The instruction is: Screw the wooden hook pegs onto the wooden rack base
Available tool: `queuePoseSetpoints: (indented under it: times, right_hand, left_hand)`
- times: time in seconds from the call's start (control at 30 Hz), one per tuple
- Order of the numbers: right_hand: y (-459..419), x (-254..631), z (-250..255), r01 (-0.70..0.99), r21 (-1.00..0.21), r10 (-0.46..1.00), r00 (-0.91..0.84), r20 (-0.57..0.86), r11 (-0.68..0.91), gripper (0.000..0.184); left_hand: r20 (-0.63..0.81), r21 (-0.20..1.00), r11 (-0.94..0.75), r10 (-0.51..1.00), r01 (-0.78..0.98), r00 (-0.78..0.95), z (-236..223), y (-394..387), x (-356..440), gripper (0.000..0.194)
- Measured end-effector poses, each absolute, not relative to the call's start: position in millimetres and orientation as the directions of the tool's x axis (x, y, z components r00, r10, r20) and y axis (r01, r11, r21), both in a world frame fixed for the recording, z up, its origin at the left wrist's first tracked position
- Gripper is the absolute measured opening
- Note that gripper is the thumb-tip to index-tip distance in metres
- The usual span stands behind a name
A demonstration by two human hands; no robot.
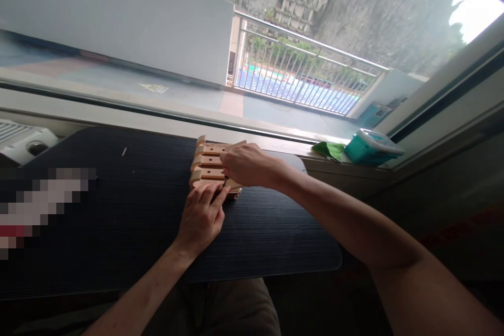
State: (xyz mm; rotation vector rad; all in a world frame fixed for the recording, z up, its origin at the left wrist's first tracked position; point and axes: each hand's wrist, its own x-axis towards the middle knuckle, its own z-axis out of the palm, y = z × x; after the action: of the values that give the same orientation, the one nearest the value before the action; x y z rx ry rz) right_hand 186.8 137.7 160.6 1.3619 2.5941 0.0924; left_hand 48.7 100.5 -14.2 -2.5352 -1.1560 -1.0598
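Note:
A pale wooden slatted piece [208, 160] with curved ends and dark holes along its slats lies on the dark table. My left hand [202, 212] holds its near edge, fingers laid over the wood and the index finger stretched towards a small dark thing [226, 181]. Directly above that dark thing, my right hand [246, 164] is closed over the right part of the piece. Its fingers are pinched together, and what they grip is mostly hidden; I cannot tell whether it is a tool or a screw.
The dark table [149, 241] stands against a window sill [165, 126]. On the sill's right are a green cloth [328, 150] and a teal box [372, 148] with a clear lid. A white appliance [25, 139] is at the left, and a small white strip [124, 151] lies on the table.

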Motion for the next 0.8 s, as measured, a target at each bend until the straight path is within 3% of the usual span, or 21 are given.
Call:
queuePoseSetpoints:
  times: [0.4, 0.53, 0.8]
  right_hand:
    - [132, 195, 173, 0.881, 0.122, 0.882, -0.433, -0.185, 0.458, 0.034]
    - [124, 195, 179, 0.841, 0.105, 0.843, -0.509, -0.174, 0.53, 0.019]
    - [129, 195, 168, 0.801, 0.101, 0.805, -0.575, -0.146, 0.59, 0.022]
  left_hand:
    - [0.661, 0.141, -0.688, 0.601, 0.711, 0.45, -16, 100, 47, 0.047]
    - [0.662, 0.132, -0.686, 0.598, 0.716, 0.451, -16, 100, 47, 0.046]
    - [0.661, 0.137, -0.689, 0.599, 0.711, 0.453, -16, 101, 48, 0.046]
